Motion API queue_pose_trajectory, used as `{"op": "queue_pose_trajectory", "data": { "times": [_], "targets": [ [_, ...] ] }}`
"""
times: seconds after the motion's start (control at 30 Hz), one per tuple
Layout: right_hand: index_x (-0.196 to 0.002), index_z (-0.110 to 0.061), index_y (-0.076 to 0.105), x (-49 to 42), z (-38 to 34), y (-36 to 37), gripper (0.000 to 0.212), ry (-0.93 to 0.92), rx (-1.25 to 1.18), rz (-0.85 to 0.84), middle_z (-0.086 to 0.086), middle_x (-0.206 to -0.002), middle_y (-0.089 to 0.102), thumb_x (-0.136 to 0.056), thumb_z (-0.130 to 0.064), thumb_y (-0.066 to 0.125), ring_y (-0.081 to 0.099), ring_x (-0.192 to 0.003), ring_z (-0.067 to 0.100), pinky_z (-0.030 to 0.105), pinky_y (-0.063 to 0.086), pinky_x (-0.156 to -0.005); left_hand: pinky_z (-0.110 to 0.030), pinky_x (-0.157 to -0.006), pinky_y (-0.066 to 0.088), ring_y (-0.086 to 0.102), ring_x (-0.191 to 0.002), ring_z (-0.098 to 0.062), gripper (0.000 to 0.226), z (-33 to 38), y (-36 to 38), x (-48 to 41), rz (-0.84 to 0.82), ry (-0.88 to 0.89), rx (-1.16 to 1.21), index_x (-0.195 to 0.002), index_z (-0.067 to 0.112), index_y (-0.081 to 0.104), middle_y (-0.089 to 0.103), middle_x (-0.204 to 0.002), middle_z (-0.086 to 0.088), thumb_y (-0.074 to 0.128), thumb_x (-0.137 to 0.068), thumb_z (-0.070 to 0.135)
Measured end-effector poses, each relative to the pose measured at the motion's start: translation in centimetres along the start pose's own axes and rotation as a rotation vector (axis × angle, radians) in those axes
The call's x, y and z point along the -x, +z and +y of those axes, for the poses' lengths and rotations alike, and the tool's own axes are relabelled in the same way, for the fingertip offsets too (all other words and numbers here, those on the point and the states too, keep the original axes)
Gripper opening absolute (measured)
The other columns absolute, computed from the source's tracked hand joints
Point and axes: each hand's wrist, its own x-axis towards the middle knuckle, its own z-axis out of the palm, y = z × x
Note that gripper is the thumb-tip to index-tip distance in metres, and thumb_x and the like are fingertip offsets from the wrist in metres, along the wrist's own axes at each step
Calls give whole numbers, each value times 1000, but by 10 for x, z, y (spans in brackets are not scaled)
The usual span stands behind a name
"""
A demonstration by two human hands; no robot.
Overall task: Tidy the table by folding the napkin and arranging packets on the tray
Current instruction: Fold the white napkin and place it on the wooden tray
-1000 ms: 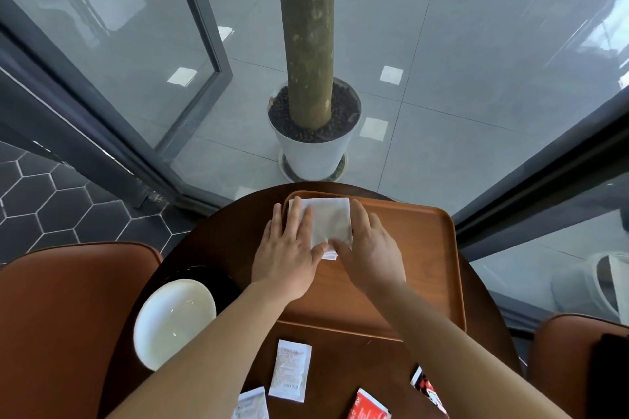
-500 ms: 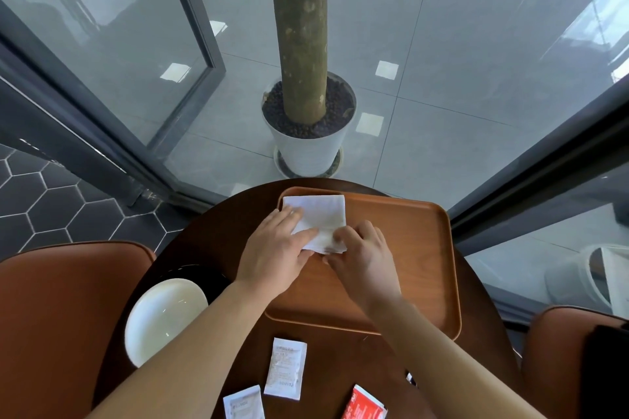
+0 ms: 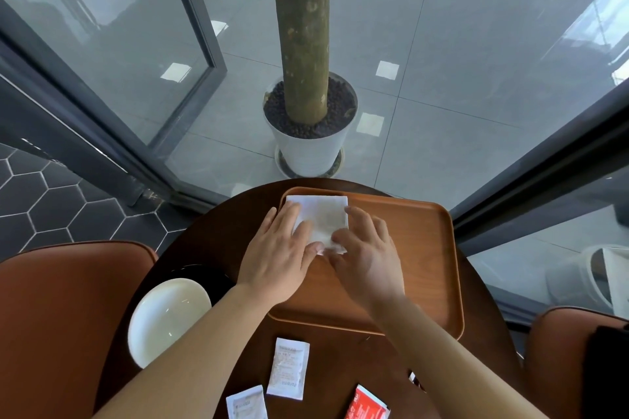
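The left hand (image 3: 279, 258) lies flat, palm down, its fingers (image 3: 289, 221) straight and close together. They press on the left part of the white napkin (image 3: 323, 218), with the thumb reaching toward the napkin's near corner. The right hand (image 3: 367, 262) is also palm down. Its fingers (image 3: 360, 221) are slightly spread and nearly straight, resting along the napkin's right edge, and its thumb comes down on the near corner close to the left thumb. Neither hand curls around anything; both hold the paper down with extended fingers. Both forearms reach in from 6 o'clock and converge toward the napkin, with the wrists low over the tray (image 3: 425, 265).

The napkin is a folded square lying at about 11 o'clock on the brown tray, its far edge along the tray's rim. The tray sits on the round dark table (image 3: 218, 231), toward 1 o'clock of its top.

At 6 o'clock on the table, off the tray, lie two white packets (image 3: 288, 372) (image 3: 246, 403). A red packet (image 3: 366, 403) lies just to their right, cut off by the frame edge. A white bowl (image 3: 166, 316) sits at 8 o'clock. Beyond the table at 12 o'clock a tree trunk (image 3: 301, 27) rises from a white pot (image 3: 309, 150) on the tiled floor.
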Motion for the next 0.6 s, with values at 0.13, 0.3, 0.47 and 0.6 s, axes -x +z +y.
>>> {"op": "queue_pose_trajectory", "data": {
  "times": [0.13,0.3,0.47,0.6],
  "targets": [
    [-138,-14,57,4,3,10,53,-34,40,-113,6,-157,42,-92,-38,67,31,-149,29,49,40,-113,-51,-123,16,4,-154,-29,69,-2,12,-5,-99,-37,-106,-156,10,16,6,-166,-14,24,-102,53],
    [-157,-19,21,13,4,17,63,-56,182,-230,-1,-167,7,-104,-51,12,-5,-154,25,50,7,-124,-54,-123,4,-18,-151,-30,73,-6,21,-3,-167,-31,-150,-156,16,-14,-19,-165,-9,8,-100,57],
    [-158,-27,-5,13,9,17,68,-61,240,-334,-8,-166,-17,-101,-62,1,-24,-151,23,52,-6,-123,-49,-124,6,-22,-150,-30,73,-6,24,-4,-179,-43,-137,-155,15,-17,-22,-164,-10,9,-101,57],
    [-156,-29,-14,12,9,15,71,-72,239,-377,-9,-164,-25,-97,-67,-3,-31,-148,23,53,-9,-122,-43,-125,6,-24,-149,-29,73,-5,23,-4,-182,-51,-111,-155,15,-17,-21,-164,-10,12,-102,56]
  ]
}}
